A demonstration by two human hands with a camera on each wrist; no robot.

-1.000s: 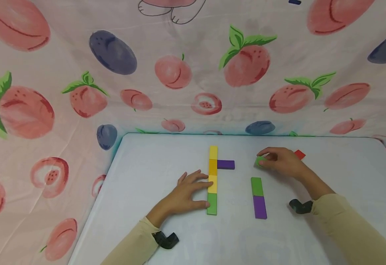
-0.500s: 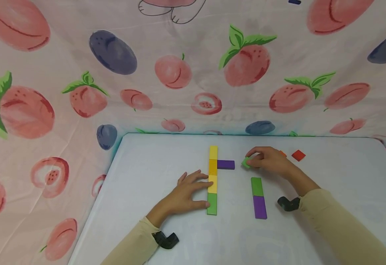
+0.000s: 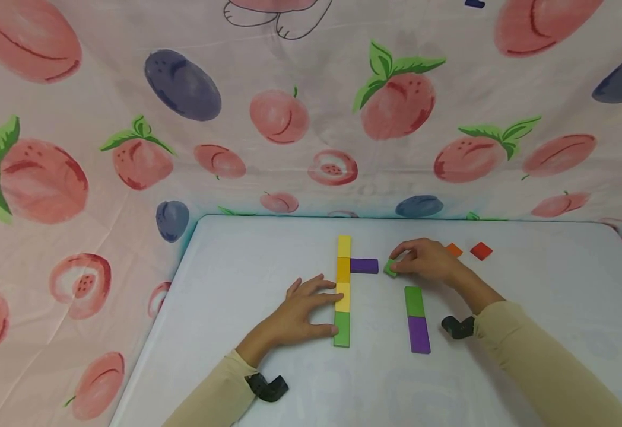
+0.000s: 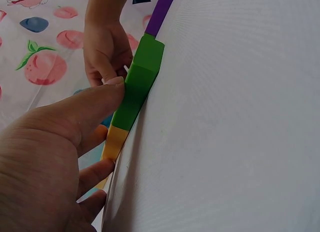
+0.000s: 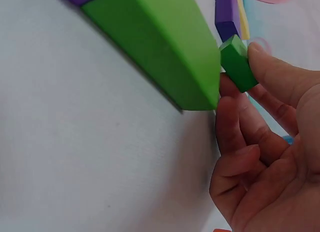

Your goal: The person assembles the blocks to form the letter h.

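Observation:
My right hand pinches a small green block between thumb and fingers, just right of a purple block. A narrow gap separates the two. The purple block lies sideways against a straight column made of a top yellow block, a darker yellow block, a lower yellow block and a green end block. Along the column's left side rests my left hand, fingers spread. Its thumb touches the green end block and a fingertip touches the lower yellow one, also seen in the left wrist view.
Right of the column, another green block lies end to end with a purple block. Behind my right hand are an orange block and a red block. A fruit-print cloth hangs behind the white table.
My right hand has moved left with the small green block, closer to the sideways purple block. This uncovered the orange and red blocks behind it. The left hand has stayed still.

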